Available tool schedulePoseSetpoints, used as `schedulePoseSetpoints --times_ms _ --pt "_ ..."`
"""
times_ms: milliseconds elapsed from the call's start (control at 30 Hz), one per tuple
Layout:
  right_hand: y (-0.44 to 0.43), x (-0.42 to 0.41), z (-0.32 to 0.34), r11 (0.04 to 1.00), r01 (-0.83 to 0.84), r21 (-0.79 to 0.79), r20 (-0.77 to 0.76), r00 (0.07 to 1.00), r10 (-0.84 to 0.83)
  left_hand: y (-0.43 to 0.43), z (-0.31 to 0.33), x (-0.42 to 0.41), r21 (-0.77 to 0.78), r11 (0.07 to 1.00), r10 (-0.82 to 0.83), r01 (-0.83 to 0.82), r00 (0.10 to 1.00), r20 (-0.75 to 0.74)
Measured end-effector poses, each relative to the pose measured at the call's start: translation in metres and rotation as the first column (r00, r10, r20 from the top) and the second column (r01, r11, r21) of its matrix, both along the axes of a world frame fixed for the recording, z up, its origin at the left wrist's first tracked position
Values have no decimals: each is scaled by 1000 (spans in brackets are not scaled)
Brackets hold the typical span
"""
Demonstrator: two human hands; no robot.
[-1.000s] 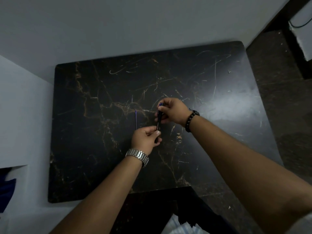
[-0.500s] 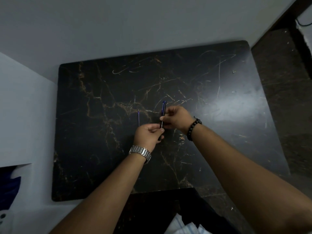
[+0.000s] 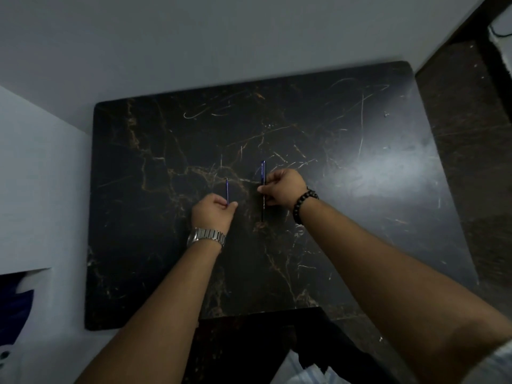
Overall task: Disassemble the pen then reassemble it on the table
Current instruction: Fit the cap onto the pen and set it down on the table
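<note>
Fingers (image 3: 231, 205) hide refill (image 3: 227, 189) base; right hand (image 3: 279, 188) covers barrel (image 3: 262, 173) middle.

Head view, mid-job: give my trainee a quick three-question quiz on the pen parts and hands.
1. True or false: the thin refill sits inside the pen barrel.
2. Which hand pinches the refill? A) left hand B) right hand
3. Fill in: the beaded bracelet is on the ____ wrist; the metal watch is on the other.

Key: 1 false, they are apart; 2 A; 3 right.
</note>
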State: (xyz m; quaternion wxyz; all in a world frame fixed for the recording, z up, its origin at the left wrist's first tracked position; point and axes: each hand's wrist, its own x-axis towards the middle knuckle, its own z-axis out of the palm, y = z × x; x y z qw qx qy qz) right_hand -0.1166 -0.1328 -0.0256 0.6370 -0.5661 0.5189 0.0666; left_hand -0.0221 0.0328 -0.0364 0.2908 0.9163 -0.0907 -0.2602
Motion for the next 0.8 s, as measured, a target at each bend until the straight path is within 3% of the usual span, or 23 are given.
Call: schedulePoseSetpoints --times_ms 167,433,800 --pt "-7 0 -3 1000 -26 1 -29 999 26 -15 -8 16 110 992 -62 60 998 16" --pt "-13 -4 -5 999 -31 -8 -42 999 31 -24 -9 26 151 988 -12 28 994 -107" --pt "-27 -15 -11 999 -23 -27 -84 996 20 -47 0 33 276 947 -122 165 978 -167"
